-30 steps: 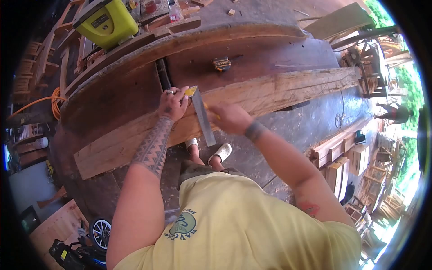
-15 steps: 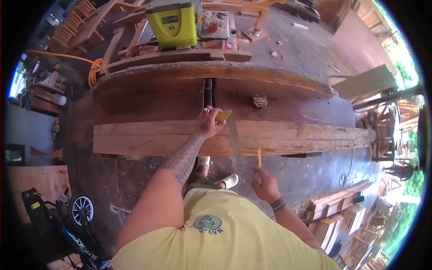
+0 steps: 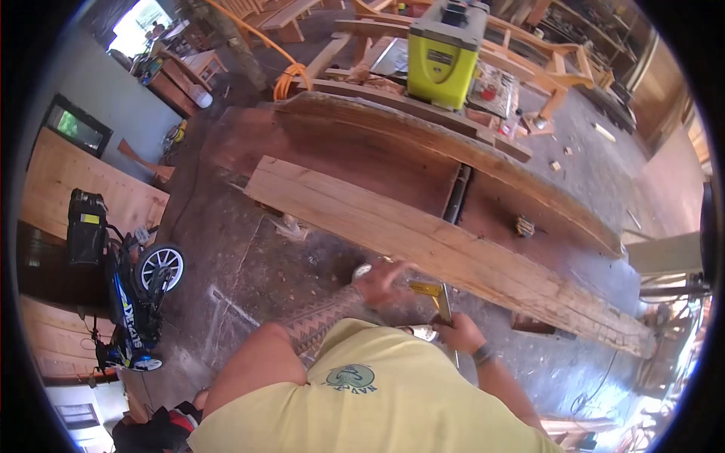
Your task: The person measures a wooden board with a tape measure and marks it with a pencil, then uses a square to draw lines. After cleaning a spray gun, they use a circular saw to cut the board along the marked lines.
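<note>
My right hand [image 3: 459,334] is closed around a try square [image 3: 425,288] with a yellow handle and a thin metal blade, held just in front of the plank. A second yellow strip stands beside the blade; whether it is the pencil-like stick seen earlier I cannot make out. To the left, my left hand [image 3: 380,281] is slightly blurred, its fingers stretched toward the near edge of a long wooden plank [image 3: 362,215] and nothing visible in them. The plank runs diagonally from upper left to lower right.
Beyond the plank lies a rough-edged slab [image 3: 423,136], with a dark bar [image 3: 458,195] between them. A small yellow-and-black tool [image 3: 524,226] rests on the reddish surface. A lime-green cooler box [image 3: 444,64] stands behind. At left are a small bike [image 3: 132,302] and boards.
The square has passed from my left hand on the plank to my right hand. My left hand has come back toward my body. The view has turned left.
</note>
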